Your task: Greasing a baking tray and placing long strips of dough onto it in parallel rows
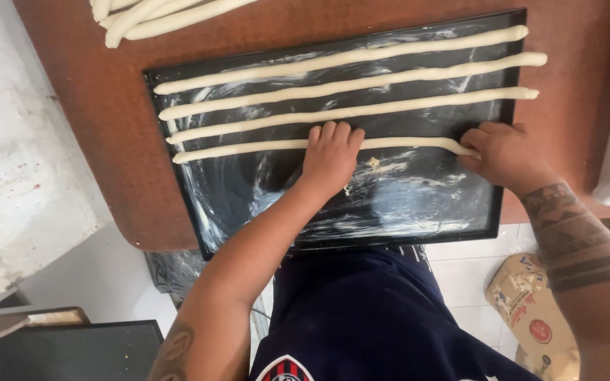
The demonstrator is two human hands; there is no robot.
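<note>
On the black tray (pixel 248 204), four long dough ropes lie side by side, running the tray's length. The nearest rope (pixel 248 149) is the one both hands touch. The left hand (pixel 331 156) rests palm down on the rope near its middle, fingers (pixel 327 132) extended flat and pressing across it; the hand is spread, not gripping. The right hand (pixel 504 153) sits at the rope's right end near the tray's right rim, its fingers curled down over the dough tip; whether they pinch the dough cannot be told. The three far ropes (pixel 347 85) lie above, apart from each other and untouched, and two of them overhang the tray's right rim. The tray surface is smeared with a whitish greasy film. The tray rests on a reddish-brown table (pixel 107 106). More dough ropes (pixel 157 17) lie in a loose bundle at the table's far left corner. A brown paper sack (pixel 531 310) stands on the tiled floor at lower right.
</note>
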